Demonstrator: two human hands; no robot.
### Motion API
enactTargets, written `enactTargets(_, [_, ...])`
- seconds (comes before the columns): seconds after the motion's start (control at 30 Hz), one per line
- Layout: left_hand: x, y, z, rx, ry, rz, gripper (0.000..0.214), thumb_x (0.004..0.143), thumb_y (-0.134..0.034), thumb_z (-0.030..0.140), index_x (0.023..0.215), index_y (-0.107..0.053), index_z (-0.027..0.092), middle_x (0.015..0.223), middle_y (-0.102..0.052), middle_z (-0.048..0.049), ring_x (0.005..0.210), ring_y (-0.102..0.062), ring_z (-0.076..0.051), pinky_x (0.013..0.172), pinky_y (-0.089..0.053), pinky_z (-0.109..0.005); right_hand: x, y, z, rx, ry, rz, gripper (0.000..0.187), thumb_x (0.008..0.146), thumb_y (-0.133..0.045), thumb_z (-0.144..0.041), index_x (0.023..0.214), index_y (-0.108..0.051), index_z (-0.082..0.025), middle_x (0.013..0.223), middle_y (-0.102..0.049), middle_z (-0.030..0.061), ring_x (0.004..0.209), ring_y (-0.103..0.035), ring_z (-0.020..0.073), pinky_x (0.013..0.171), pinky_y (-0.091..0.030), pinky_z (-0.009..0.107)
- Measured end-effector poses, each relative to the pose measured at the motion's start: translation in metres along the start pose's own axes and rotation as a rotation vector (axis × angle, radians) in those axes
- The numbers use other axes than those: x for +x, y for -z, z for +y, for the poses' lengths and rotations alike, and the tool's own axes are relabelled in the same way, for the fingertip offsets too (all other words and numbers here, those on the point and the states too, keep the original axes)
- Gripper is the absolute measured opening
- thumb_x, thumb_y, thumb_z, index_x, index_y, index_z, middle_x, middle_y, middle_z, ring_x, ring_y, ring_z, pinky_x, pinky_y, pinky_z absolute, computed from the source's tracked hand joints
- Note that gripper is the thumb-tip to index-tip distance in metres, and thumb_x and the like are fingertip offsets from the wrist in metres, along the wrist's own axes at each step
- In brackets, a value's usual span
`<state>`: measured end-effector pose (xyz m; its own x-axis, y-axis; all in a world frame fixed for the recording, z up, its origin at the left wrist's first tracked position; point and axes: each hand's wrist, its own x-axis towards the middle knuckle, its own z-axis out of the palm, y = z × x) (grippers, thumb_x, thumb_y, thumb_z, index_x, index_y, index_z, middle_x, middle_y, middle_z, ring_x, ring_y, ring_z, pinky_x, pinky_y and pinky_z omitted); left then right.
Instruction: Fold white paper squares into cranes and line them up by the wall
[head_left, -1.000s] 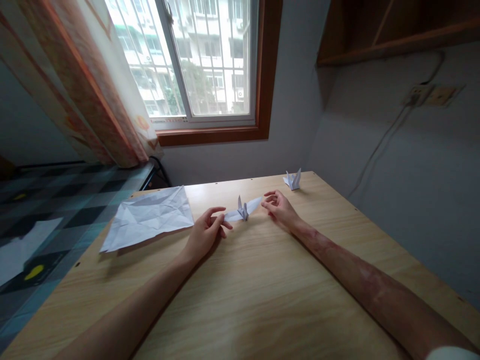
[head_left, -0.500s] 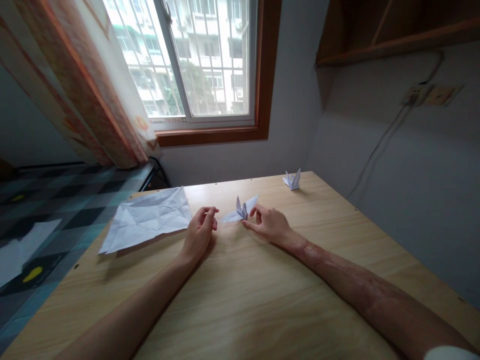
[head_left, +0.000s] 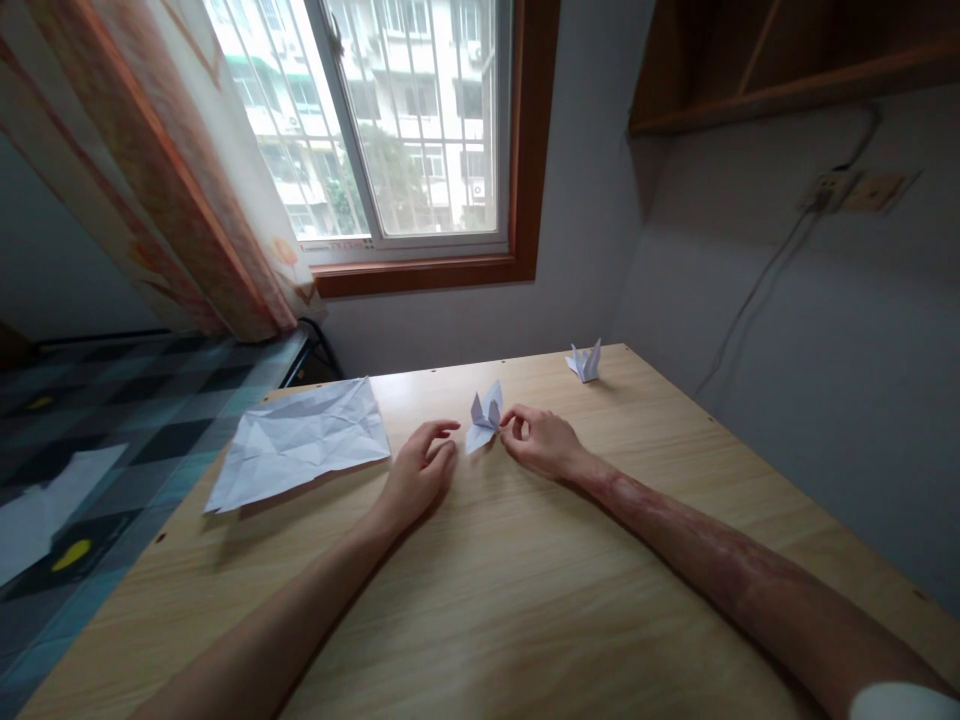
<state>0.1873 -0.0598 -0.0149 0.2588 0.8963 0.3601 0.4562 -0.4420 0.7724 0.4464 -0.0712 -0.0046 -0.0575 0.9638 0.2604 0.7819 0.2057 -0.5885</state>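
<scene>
A white paper crane (head_left: 486, 414) stands on the wooden table (head_left: 480, 600) between my hands, its wings spread. The thumb and forefinger of my right hand (head_left: 546, 440) are pinched together on the crane's right edge. My left hand (head_left: 424, 465) is just to the left of the crane, thumb and fingers apart, with nothing in it. Near the table's far right corner sits a second paper crane (head_left: 585, 361). A creased white sheet of paper (head_left: 300, 440) lies on the left side of the table, by my left hand.
Left of the table is a bed with a checked cover (head_left: 202, 372), with more white paper (head_left: 64, 500) on it. A window (head_left: 427, 120) and a curtain (head_left: 172, 180) are beyond. On the right wall, a cable (head_left: 757, 290) hangs from a socket below a wooden shelf (head_left: 787, 90).
The crane between my hands has turned, so its wings now point differently. My left hand has moved right toward it and its fingers have opened. My right hand stays at the crane.
</scene>
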Motion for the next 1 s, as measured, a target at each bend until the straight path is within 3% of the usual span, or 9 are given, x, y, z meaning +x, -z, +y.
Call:
enactTargets(0.07, [-0.001, 0.000, 0.002, 0.034, -0.051, -0.087, 0.039, 0.101, -0.057, 0.034, 0.134, -0.073, 0.021, 0.130, -0.078, -0.0112, 0.124, -0.071, -0.029, 0.112, -0.053, -0.045, 0.000, 0.000, -0.002, 0.011, 0.024, -0.009, 0.017, 0.096, -0.074, -0.041, 0.108, -0.078, -0.031, 0.084, -0.081, -0.0050, 0.076, -0.072, 0.0173, 0.066, -0.040, 0.027])
enactTargets(0.23, [-0.003, 0.003, 0.010, 0.145, -0.161, -0.244, 0.049, 0.097, -0.061, 0.028, 0.145, -0.069, 0.023, 0.138, -0.077, -0.0122, 0.129, -0.069, -0.034, 0.118, -0.050, -0.051, 0.007, -0.006, 0.004, 0.031, 0.044, 0.010, 0.014, 0.097, -0.072, -0.040, 0.098, -0.080, -0.029, 0.088, -0.082, -0.0025, 0.077, -0.071, 0.0181, 0.067, -0.041, 0.028])
enactTargets(0.5, [-0.007, 0.003, 0.015, 0.114, -0.184, -0.246, 0.042, 0.098, -0.065, 0.031, 0.139, -0.072, 0.024, 0.137, -0.077, -0.0128, 0.128, -0.070, -0.032, 0.115, -0.053, -0.048, 0.024, 0.006, 0.053, 0.061, 0.091, 0.063, 0.013, 0.093, -0.071, -0.029, 0.098, -0.082, -0.025, 0.089, -0.082, 0.0000, 0.070, -0.068, 0.0157, 0.065, -0.044, 0.026])
enactTargets(0.77, [-0.006, 0.002, 0.009, 0.134, -0.187, -0.258, 0.038, 0.101, -0.064, 0.035, 0.136, -0.070, 0.022, 0.134, -0.077, -0.0143, 0.126, -0.070, -0.032, 0.114, -0.051, -0.048, 0.050, 0.039, 0.126, 0.017, -0.052, 0.205, 0.021, 0.093, -0.068, -0.030, 0.100, -0.084, -0.021, 0.084, -0.081, 0.0038, 0.072, -0.069, 0.0181, 0.066, -0.045, 0.027])
enactTargets(1.0, [-0.006, 0.003, 0.012, 0.123, -0.186, -0.255, 0.037, 0.102, -0.065, 0.038, 0.135, -0.071, 0.022, 0.132, -0.078, -0.0149, 0.125, -0.071, -0.032, 0.113, -0.052, -0.049, 0.063, 0.046, 0.152, 0.000, -0.104, 0.259, 0.026, 0.090, -0.069, -0.035, 0.103, -0.086, -0.021, 0.085, -0.082, 0.0060, 0.072, -0.068, 0.0192, 0.066, -0.045, 0.029])
